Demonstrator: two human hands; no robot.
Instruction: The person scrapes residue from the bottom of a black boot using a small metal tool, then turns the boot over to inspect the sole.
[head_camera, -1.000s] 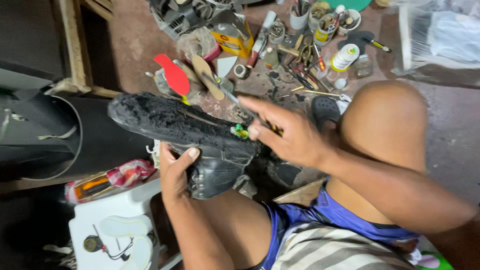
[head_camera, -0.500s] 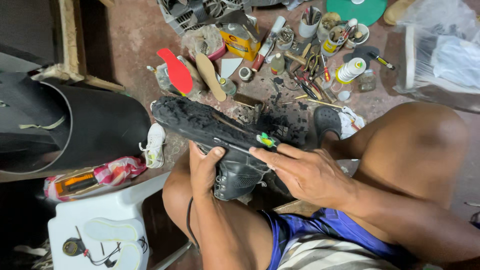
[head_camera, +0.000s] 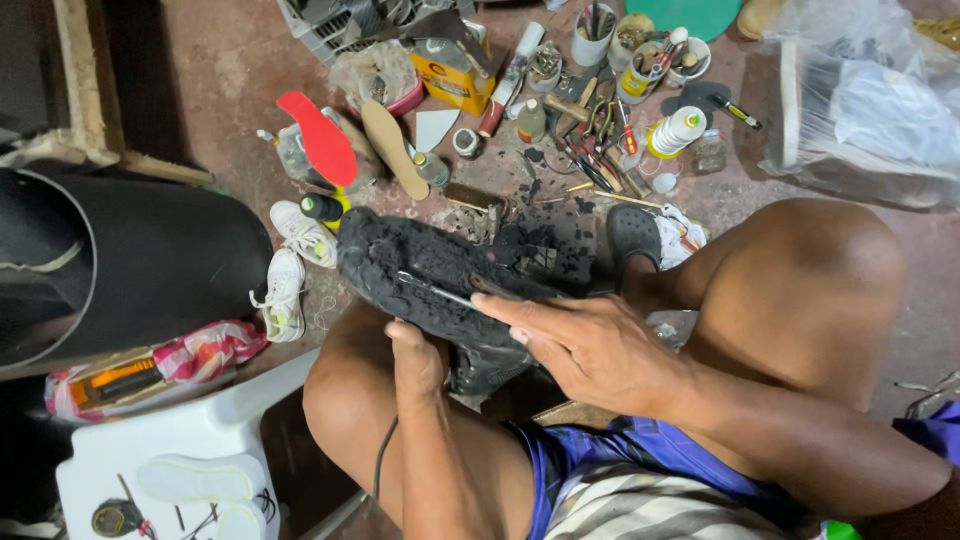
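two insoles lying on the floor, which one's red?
The left one, the red insole, beside the tan insole, which lies to its right, closer to the yellow carton.

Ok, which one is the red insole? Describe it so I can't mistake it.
Start at the black shoe held sole-up in the person's lap and look up-left to the floor beyond its toe. The red insole lies there beside a tan insole; it is the only bright red, flat, foot-shaped piece.

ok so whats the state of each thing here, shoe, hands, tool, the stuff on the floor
black shoe: sole up, held over the lap
left hand: gripping the shoe from below
right hand: pressing a thin tool against the sole
red insole: lying flat on the floor
white sneakers: lying on the floor
white thread spool: upright
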